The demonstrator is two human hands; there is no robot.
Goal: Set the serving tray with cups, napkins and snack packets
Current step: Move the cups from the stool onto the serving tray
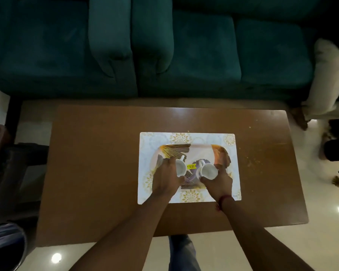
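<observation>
Holding two cups over one tray: left hand (165, 174), fingers curled round the side of a small white ceramic handled cup (180, 168), which is tilted with its mouth toward the tray's centre, above its left half; right hand (220, 181), fingers and thumb wrapped round a second white ceramic cup (208, 171), likewise tipped, above the right half. Whether either cup touches the tray cannot be told. Rectangular serving tray with gold-and-brown feather print (202, 148), yellow price sticker (190, 166) at its centre, lies on a white placemat with gold floral medallions (184, 138), about the middle of a brown wooden table (106, 163). Napkins and snack packets: none in view. Step judged: setting down the cups. Recommended: turn each upright before release, seat them well apart toward opposite ends, and leave the tray's near edge free for napkins and packets.
</observation>
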